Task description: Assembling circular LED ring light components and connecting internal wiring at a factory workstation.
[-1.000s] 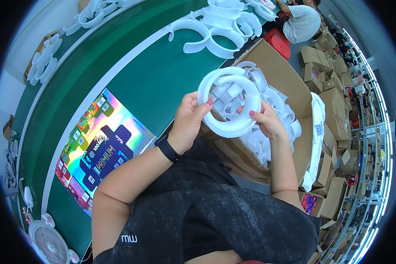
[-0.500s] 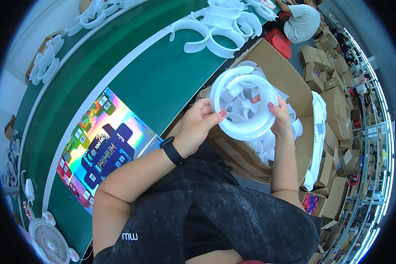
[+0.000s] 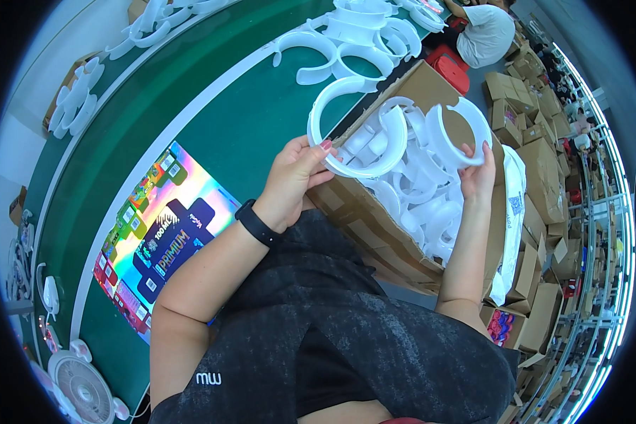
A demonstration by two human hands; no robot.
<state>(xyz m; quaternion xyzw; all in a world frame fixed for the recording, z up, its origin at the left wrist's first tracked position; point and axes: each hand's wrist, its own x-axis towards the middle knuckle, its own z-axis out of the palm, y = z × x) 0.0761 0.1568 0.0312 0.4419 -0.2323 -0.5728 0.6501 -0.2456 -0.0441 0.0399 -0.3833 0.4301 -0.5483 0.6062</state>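
Observation:
My left hand (image 3: pixel 293 173) pinches a white C-shaped plastic ring (image 3: pixel 395 145) at its lower left edge, thumb on top. In my right hand (image 3: pixel 478 178) is another white C-shaped plastic ring (image 3: pixel 481 127), gripped at its lower edge with the gap facing up and left. The two rings are apart. Both are held over an open cardboard carton (image 3: pixel 374 237), which contains many loose white curved plastic pieces (image 3: pixel 431 212). The left ring also reaches over the carton's rim next to the green table.
On the green table (image 3: pixel 261 127), white rings (image 3: pixel 364 67) are stacked at the far end, and a shiny printed sheet (image 3: pixel 177 240) lies to the left. A white fan (image 3: pixel 81 381) stands lower left. Cardboard boxes (image 3: pixel 540 177) line the right, and a person (image 3: pixel 486 35) sits beyond.
The two rings, overlapping before, have been drawn apart. My left hand moved left with one, and my right hand moved right with the other. More of the carton's pieces now show between them.

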